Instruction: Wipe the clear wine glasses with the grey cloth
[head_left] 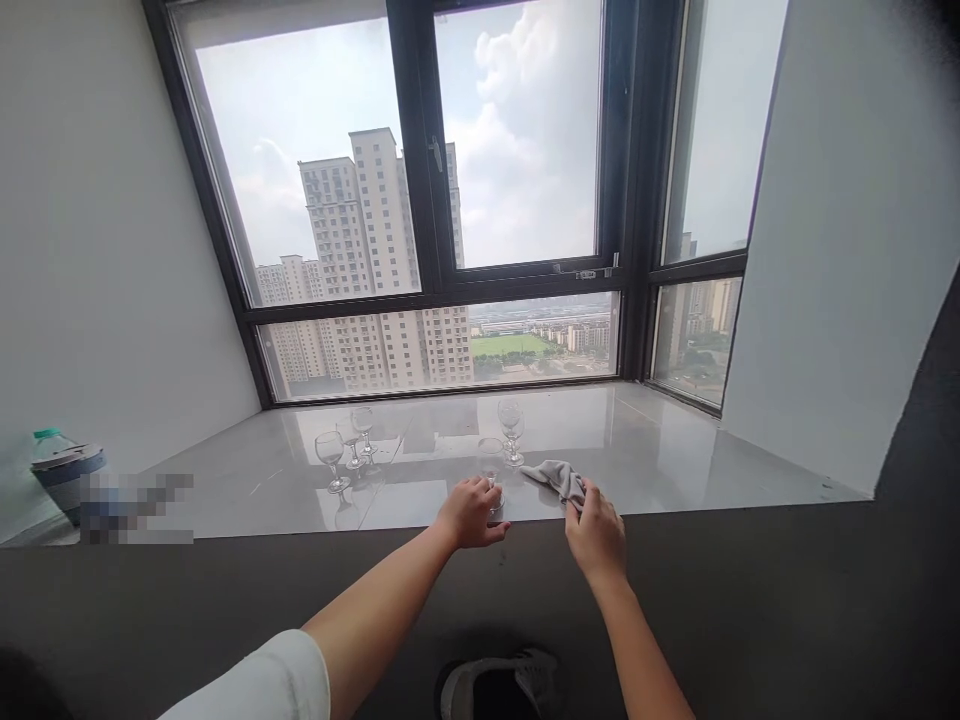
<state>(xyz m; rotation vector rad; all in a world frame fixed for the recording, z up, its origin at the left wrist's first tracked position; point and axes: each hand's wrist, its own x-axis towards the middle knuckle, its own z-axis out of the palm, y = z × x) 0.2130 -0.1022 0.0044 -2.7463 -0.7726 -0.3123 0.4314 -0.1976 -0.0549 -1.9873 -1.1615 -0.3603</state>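
My left hand (472, 512) is at the front of the sill, its fingers curled at the stem of a clear wine glass (491, 455) that stands upright. The thumb sticks out to the side, and the hand partly hides the stem and foot. In my right hand (598, 530) is one end of a crumpled grey cloth (556, 478), pinched between thumb and fingers. The rest of the cloth lies on the sill, to the right of the glass. Just behind stand more clear stemmed glasses (511, 425), overlapping in view.
Several wine glasses (329, 450) stand grouped at the left on the glossy tiled windowsill (660, 455). A container with a green-capped bottle (47, 435) sits at the far left, beside a blurred patch. The dark-framed window (525, 285) rises behind, with walls on both sides.
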